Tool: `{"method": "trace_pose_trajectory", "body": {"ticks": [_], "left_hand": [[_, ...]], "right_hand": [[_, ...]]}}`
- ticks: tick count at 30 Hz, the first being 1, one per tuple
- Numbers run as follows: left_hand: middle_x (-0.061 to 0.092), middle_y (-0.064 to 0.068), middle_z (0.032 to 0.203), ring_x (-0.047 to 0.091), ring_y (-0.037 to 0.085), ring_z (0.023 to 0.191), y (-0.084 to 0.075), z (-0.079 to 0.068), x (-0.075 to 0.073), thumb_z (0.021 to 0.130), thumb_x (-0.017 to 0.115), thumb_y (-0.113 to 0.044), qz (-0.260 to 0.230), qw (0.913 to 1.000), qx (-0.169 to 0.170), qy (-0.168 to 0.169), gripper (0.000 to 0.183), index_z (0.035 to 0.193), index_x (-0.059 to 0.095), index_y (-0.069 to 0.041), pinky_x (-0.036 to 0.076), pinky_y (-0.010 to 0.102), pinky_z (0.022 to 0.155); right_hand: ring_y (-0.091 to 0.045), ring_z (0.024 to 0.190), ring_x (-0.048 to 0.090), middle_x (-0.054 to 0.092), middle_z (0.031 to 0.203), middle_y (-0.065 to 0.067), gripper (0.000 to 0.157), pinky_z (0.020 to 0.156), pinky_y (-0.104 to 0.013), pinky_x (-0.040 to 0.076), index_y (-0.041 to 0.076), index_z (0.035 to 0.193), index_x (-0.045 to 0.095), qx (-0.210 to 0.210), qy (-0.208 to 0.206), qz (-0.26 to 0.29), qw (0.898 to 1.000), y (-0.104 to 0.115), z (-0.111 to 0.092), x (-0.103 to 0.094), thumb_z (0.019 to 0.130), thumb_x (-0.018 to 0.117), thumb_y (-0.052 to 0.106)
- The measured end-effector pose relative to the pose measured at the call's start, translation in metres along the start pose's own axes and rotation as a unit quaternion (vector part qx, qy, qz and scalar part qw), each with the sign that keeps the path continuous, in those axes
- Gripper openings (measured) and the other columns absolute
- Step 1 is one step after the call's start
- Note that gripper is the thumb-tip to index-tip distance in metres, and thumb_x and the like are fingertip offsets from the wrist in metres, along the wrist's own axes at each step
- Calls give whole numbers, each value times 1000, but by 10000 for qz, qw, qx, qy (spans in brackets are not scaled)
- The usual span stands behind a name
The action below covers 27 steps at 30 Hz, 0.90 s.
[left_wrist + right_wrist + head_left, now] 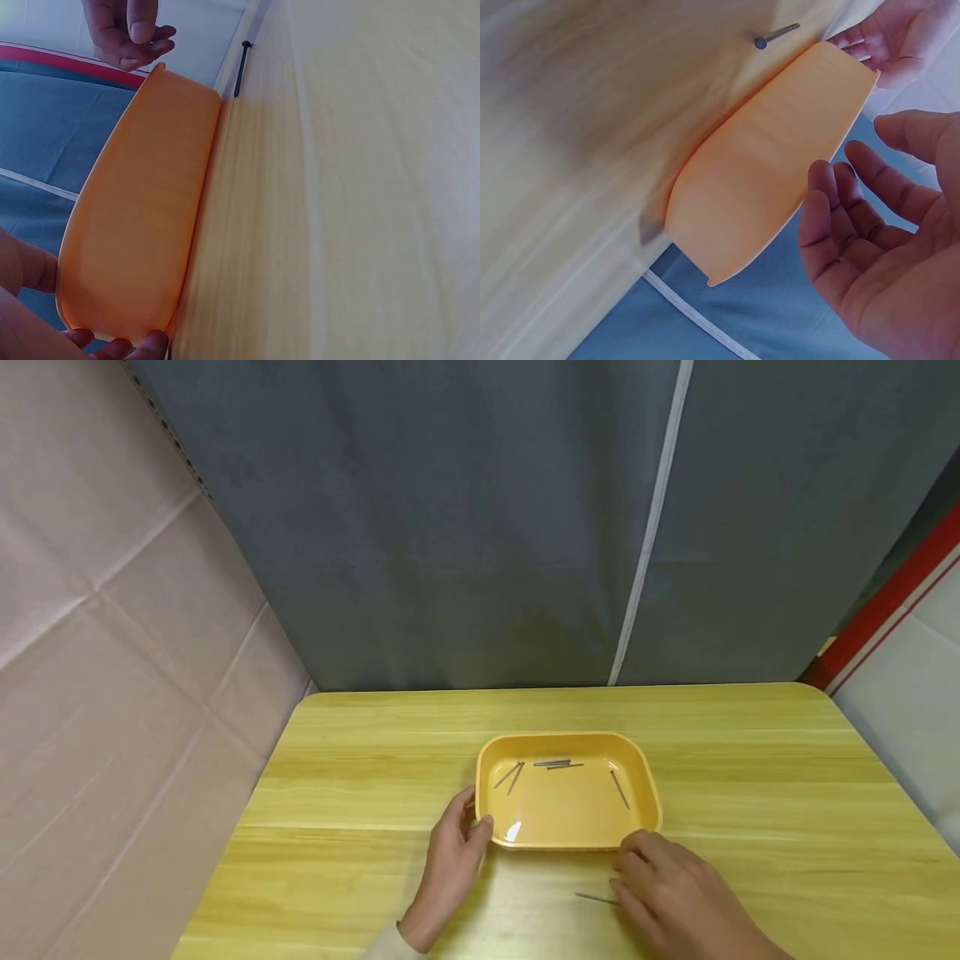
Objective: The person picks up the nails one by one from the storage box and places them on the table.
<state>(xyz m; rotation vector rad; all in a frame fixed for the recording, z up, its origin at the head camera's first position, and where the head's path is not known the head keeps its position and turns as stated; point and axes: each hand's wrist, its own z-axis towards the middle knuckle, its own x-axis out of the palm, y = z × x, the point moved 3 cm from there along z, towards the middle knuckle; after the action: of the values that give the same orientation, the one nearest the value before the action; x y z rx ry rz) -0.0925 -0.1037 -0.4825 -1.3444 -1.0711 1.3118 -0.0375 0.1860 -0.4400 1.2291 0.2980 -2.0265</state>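
Observation:
A yellow plastic tray [566,817] sits on the table with several grey metal nails [618,790] lying inside it. At its left end my left hand [453,852] grips the tray, thumb by the rim and fingers against the outer wall. My right hand [678,889] hovers near the front right corner, its fingers loosely bent with nothing between them in the right wrist view. One more nail [595,898] lies on the table in front of the tray, partly hidden by the right hand in the head view. The right wrist view shows that nail's round head [761,43].
The light wood-grain table [360,777] has rounded far corners. Behind it hangs a dark grey curtain [450,527] with a white strip [652,527]. Pale sheeting [112,693] stands at the left, and a red-edged white panel [915,685] at the right.

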Motion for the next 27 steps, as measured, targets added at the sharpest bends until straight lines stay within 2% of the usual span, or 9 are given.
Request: {"method": "trace_pose_trajectory", "body": {"ticks": [3, 7, 12, 17, 23, 27], "left_hand": [[63, 26, 146, 68, 37, 126, 0, 0, 0, 109, 64, -6, 7, 10000, 4, 2, 55, 160, 46, 7, 61, 26, 97], [63, 27, 146, 68, 37, 124, 0, 1, 0, 109, 64, -6, -23, 10000, 7, 33, 56, 160, 46, 7, 61, 25, 96], [61, 28, 148, 67, 38, 127, 1, 1, 0, 109, 64, -6, -69, 10000, 24, 40, 55, 160, 46, 7, 60, 26, 99], [61, 28, 148, 68, 37, 127, 1, 1, 0, 109, 64, -6, -90, 10000, 13, 24, 56, 160, 45, 7, 60, 26, 99], [61, 28, 149, 68, 37, 126, 1, 0, 0, 109, 64, -7, -119, 9999, -30, 39, 56, 160, 45, 7, 60, 25, 99], [61, 29, 148, 69, 37, 126, 1, 0, 0, 109, 63, -6, -130, 9999, -46, 34, 56, 160, 44, 8, 60, 25, 99]], "right_hand": [[-2, 85, 54, 61, 106, 11, 52, 66, -28, 56, 18, 101, 76, 54, -83, -21, 9999, -1, 3, -2, 117, 39, 50], [-2, 85, 53, 60, 105, 11, 58, 65, -26, 55, 17, 99, 77, 49, -160, -88, 9998, -1, 6, -4, 118, 32, 49], [-3, 87, 54, 60, 107, 10, 55, 70, -25, 53, 19, 98, 76, 56, -392, -72, 9992, -2, 8, -3, 118, 33, 46], [-7, 89, 58, 64, 111, 7, 57, 75, -27, 55, 18, 97, 78, 400, -577, -36, 9975, -4, 10, -2, 116, 35, 51], [-9, 82, 60, 65, 108, 2, 61, 70, -23, 53, 10, 95, 78, 506, -931, 6, 9944, -11, 13, -2, 116, 41, 53], [-12, 83, 61, 65, 106, -1, 64, 69, -26, 54, 7, 95, 78, 602, -995, -101, 9932, -15, 16, -2, 117, 40, 54]]}}
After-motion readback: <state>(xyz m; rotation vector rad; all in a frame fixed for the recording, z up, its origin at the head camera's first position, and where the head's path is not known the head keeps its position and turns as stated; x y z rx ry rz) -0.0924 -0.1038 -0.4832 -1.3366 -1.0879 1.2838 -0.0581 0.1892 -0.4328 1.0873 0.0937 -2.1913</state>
